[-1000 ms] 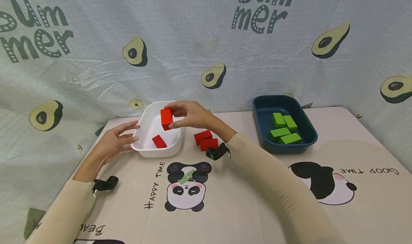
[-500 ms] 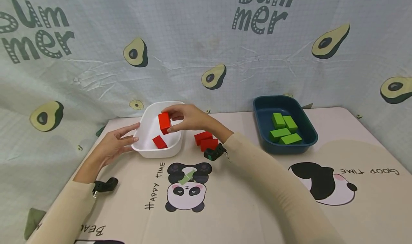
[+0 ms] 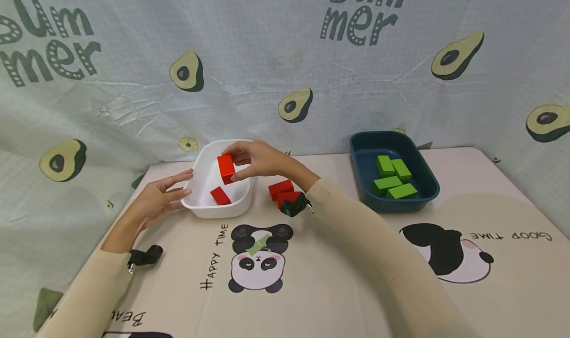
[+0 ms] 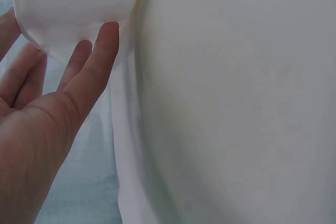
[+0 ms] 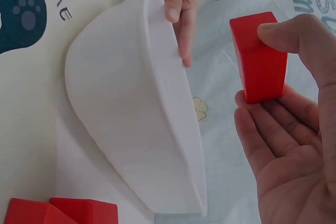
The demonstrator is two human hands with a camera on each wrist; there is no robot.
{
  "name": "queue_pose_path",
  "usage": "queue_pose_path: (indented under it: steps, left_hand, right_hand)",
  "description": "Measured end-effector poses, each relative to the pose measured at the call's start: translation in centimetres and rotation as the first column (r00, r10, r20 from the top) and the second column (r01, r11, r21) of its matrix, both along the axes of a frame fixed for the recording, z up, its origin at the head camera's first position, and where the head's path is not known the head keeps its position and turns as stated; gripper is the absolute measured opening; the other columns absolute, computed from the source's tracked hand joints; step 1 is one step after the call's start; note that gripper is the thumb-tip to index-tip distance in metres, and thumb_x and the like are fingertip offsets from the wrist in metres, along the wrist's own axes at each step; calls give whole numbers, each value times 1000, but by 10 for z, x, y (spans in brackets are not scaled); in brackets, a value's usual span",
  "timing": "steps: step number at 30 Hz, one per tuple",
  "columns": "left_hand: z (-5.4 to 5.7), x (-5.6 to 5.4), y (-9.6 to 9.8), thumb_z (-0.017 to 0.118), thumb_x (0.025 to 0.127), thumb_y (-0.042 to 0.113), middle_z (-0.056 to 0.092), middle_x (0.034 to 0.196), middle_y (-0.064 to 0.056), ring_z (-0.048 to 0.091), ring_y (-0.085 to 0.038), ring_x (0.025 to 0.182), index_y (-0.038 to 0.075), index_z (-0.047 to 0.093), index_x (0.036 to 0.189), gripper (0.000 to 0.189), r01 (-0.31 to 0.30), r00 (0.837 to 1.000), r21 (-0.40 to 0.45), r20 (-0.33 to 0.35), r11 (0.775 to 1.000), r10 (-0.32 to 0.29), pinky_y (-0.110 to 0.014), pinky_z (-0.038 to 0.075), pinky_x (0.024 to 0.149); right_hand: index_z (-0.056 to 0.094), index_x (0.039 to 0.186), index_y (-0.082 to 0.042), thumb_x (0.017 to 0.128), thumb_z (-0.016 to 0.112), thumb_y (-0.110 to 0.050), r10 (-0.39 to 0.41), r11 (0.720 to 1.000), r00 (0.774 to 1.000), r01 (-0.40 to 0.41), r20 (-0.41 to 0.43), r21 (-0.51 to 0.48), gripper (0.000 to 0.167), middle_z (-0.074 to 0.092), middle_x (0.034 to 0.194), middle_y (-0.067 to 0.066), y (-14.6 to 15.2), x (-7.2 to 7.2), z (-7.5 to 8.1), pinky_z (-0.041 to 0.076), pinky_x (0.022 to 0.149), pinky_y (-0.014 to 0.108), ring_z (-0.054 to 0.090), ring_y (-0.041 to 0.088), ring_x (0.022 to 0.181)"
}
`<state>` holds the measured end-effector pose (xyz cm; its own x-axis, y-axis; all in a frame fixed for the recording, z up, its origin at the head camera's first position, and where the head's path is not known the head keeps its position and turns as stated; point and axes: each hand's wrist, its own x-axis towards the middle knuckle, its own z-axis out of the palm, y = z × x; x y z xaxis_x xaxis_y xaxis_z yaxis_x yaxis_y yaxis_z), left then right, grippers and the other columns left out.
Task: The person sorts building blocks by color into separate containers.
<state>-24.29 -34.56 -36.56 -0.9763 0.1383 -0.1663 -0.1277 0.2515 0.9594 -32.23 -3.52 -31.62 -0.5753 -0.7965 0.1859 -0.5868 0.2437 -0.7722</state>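
Note:
Over the white plastic box [image 3: 218, 213], my right hand [image 3: 260, 160] pinches a red block [image 3: 226, 169] between thumb and fingers. The right wrist view shows that held red block [image 5: 262, 64] apart from the box's rim. Another red block [image 3: 220, 196] lies on the box floor. My left hand [image 3: 153, 199] touches the box's left side with nearly straight fingers. Those fingers [image 4: 107, 40] appear against the box wall in the left wrist view. Two more red blocks, one [image 3: 280, 188] behind the other [image 3: 286, 198], lie on the table right of the box; my right wrist camera partly covers the nearer one.
A dark blue box [image 3: 392, 207] with several green blocks [image 3: 402, 192] stands at the back right. The tablecloth [image 3: 338, 288] has panda and dog prints. Behind the table hangs a curtain [image 3: 249, 41] with avocado prints.
My right hand, holding the red block, has moved slightly left and a little down over the white box. The left hand and both boxes stay where they were.

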Motion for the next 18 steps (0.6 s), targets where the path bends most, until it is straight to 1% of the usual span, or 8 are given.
queue_pose_path:
  steps: [4, 6, 9, 14, 16, 18]
  left_hand:
    - [-1, 0, 0, 70, 98, 13, 21, 169, 1, 27, -34, 149, 6, 33, 158, 71, -2, 1000, -3, 3, 1000, 2, -25, 57, 92]
    - [-2, 1, 0, 70, 98, 14, 21, 169, 1, 23, -37, 151, 7, 34, 158, 71, -6, 1000, -3, 5, 1000, 6, -23, 57, 92]
    - [-3, 0, -2, 70, 98, 14, 21, 169, 2, 21, -37, 152, 7, 34, 158, 70, -8, 1000, -2, 7, 1000, 8, -21, 57, 90]
    - [-3, -2, -4, 70, 97, 13, 21, 169, 4, 19, -37, 152, 6, 35, 158, 71, 4, 1000, 9, 11, 1000, -4, -21, 57, 91]
    - [-3, -3, -4, 71, 97, 13, 22, 169, 5, 19, -36, 152, 7, 36, 158, 71, 2, 1000, 16, 19, 1000, -2, -22, 57, 91]
    - [-3, -5, -4, 71, 97, 13, 23, 168, 5, 19, -36, 152, 7, 37, 157, 70, -4, 1000, 25, 24, 1000, 3, -24, 58, 91]
  right_hand:
    - [55, 139, -6, 87, 77, -12, 23, 999, 1000, -23, 13, 27, 58, 60, 138, 9, -2, -4, 2, 49, 103, 18, 61, 17, 125]
    - [54, 140, -6, 88, 77, -13, 25, 999, 1000, -26, 9, 45, 58, 60, 138, 9, -4, -6, 2, 49, 103, 18, 61, 17, 124]
    - [54, 141, -6, 88, 76, -13, 25, 998, 1000, -26, 14, 53, 58, 59, 138, 9, -4, -9, 2, 49, 105, 23, 61, 18, 124]
    - [55, 139, -6, 88, 76, -13, 15, 1000, 999, -16, 36, 27, 56, 60, 136, 10, -4, -13, 2, 49, 108, 35, 61, 20, 122]
    - [56, 139, -6, 88, 76, -13, 11, 1000, 999, -13, 41, 27, 55, 60, 136, 9, -4, -14, 2, 49, 109, 37, 62, 20, 122]
    - [56, 139, -7, 88, 76, -13, 10, 999, 999, -11, 37, 36, 55, 60, 136, 9, -5, -14, 3, 50, 108, 35, 61, 19, 122]
